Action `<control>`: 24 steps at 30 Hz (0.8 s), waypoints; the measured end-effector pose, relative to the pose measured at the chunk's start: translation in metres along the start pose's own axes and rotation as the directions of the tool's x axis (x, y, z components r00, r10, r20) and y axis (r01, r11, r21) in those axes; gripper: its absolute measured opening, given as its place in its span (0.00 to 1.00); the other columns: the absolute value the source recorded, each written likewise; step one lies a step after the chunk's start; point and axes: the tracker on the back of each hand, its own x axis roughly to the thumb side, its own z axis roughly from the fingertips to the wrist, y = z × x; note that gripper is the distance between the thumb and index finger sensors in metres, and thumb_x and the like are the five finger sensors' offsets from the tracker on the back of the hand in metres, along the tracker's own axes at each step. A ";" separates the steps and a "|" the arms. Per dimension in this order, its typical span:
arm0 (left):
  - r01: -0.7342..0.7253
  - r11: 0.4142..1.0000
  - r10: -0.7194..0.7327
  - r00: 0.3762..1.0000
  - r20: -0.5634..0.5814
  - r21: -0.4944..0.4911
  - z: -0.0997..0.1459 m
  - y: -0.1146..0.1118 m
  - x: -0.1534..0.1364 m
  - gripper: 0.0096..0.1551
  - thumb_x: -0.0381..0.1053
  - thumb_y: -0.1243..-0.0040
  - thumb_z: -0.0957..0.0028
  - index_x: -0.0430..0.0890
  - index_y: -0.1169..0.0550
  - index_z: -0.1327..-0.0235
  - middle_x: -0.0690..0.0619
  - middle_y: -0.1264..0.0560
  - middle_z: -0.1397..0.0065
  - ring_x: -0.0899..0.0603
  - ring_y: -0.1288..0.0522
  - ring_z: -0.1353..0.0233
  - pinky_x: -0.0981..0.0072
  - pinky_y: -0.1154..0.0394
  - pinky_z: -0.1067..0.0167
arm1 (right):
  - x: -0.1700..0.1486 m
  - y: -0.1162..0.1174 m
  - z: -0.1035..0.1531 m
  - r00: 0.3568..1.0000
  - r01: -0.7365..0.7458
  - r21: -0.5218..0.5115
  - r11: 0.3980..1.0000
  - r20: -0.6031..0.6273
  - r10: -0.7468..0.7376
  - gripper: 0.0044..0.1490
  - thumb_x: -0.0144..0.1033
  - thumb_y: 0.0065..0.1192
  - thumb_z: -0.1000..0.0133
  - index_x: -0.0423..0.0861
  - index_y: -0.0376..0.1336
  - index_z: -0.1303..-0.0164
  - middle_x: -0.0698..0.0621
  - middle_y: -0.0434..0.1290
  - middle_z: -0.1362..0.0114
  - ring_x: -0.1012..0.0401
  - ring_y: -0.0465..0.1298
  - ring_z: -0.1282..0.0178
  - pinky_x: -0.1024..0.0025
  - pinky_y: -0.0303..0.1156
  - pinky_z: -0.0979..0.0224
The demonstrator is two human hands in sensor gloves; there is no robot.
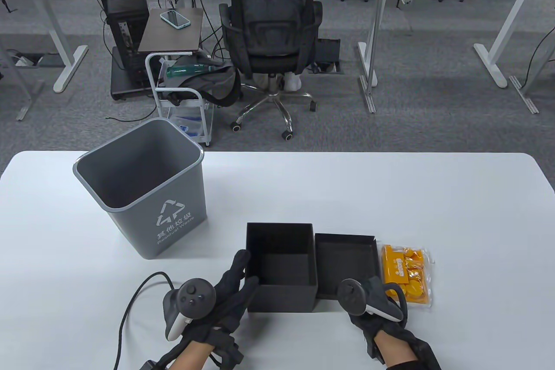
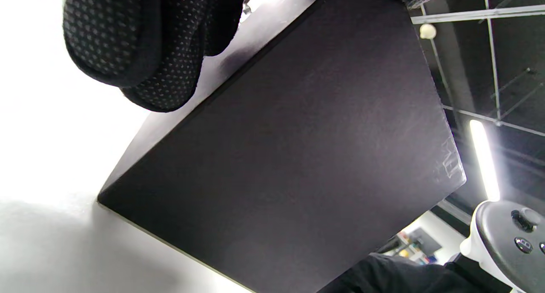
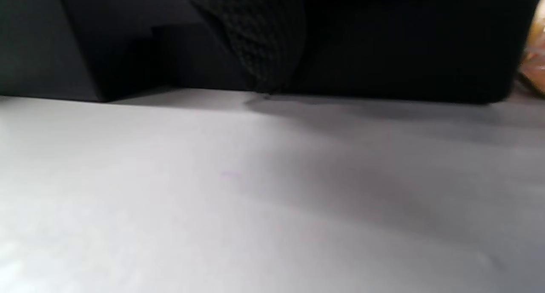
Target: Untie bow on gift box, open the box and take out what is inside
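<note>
Table view is showing the task nearly done: the box [image 1: 282, 266] is standing open and empty on the table [image 1: 390, 196], its lid [image 1: 347, 263] just beside it, the orange packet [image 1: 407, 274] lying out. No ribbon is showing. The left hand [image 1: 230, 292] is resting with straight fingers against the box; the right hand [image 1: 373, 300] is at the lid, its fingers I cannot tell.

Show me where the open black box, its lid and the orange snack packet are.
open black box [image 1: 281, 263], table view, inner floor.
lid [image 1: 345, 262], table view, inside surface.
orange snack packet [image 1: 406, 272], table view, middle of wrapper.
</note>
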 end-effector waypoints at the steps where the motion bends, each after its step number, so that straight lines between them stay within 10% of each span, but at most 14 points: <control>1: -0.002 1.000 0.002 1.000 0.000 -0.001 0.000 0.000 0.000 0.43 0.75 0.60 0.33 0.60 0.54 0.11 0.28 0.33 0.20 0.28 0.17 0.46 0.51 0.17 0.51 | 0.000 0.000 0.000 1.000 0.004 -0.001 1.000 0.000 -0.004 0.26 0.30 0.71 0.42 0.44 0.69 0.32 0.41 0.73 0.33 0.46 0.77 0.38 0.44 0.70 0.31; 12: -0.008 1.000 0.008 1.000 -0.002 -0.003 -0.001 -0.001 -0.001 0.43 0.75 0.60 0.33 0.61 0.54 0.11 0.28 0.33 0.20 0.28 0.17 0.46 0.51 0.17 0.51 | -0.013 -0.067 0.022 0.953 0.293 -0.304 0.906 0.011 -0.304 0.27 0.32 0.67 0.41 0.44 0.67 0.30 0.42 0.74 0.33 0.48 0.78 0.39 0.46 0.72 0.32; 17: -0.010 1.000 0.010 1.000 -0.004 -0.004 -0.001 -0.001 -0.001 0.43 0.75 0.60 0.33 0.61 0.54 0.11 0.28 0.33 0.20 0.28 0.17 0.46 0.51 0.17 0.51 | -0.023 -0.120 0.049 0.634 0.756 -0.462 0.465 0.339 -0.695 0.28 0.32 0.63 0.39 0.43 0.65 0.28 0.41 0.72 0.30 0.48 0.77 0.39 0.46 0.72 0.32; 24: -0.018 1.000 0.017 1.000 -0.007 -0.003 -0.001 -0.001 -0.001 0.43 0.75 0.61 0.33 0.61 0.55 0.11 0.28 0.33 0.20 0.28 0.17 0.46 0.51 0.17 0.51 | -0.015 -0.126 0.042 -0.085 0.980 -0.082 -0.179 0.645 -0.760 0.29 0.32 0.57 0.37 0.43 0.61 0.25 0.39 0.68 0.24 0.51 0.77 0.39 0.48 0.73 0.33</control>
